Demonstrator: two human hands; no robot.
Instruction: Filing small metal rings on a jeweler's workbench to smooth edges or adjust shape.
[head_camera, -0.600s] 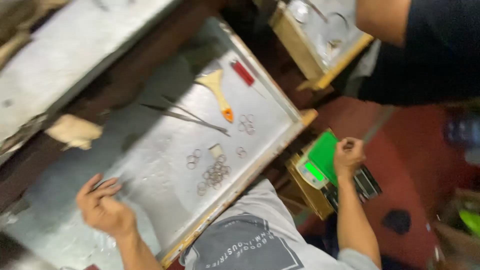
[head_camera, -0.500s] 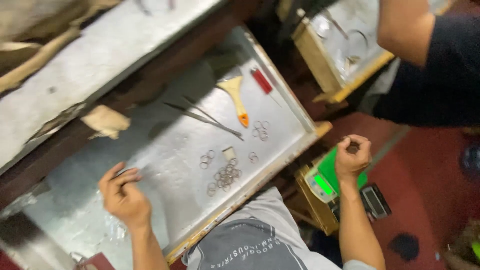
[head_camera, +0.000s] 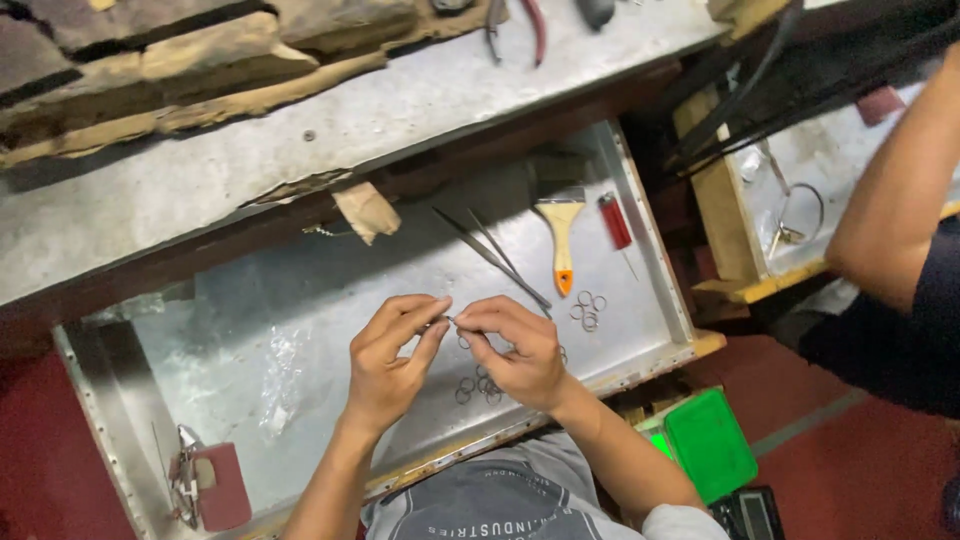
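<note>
Pinching a small metal ring (head_camera: 450, 321) between them at centre frame, the left hand (head_camera: 388, 365) and right hand (head_camera: 515, 350) meet fingertip to fingertip over the metal tray (head_camera: 330, 300). Loose rings (head_camera: 478, 386) lie just beneath. Farther up-right rest tweezers (head_camera: 492, 256), a brush (head_camera: 561, 238) and a red lighter (head_camera: 614, 221).
</note>
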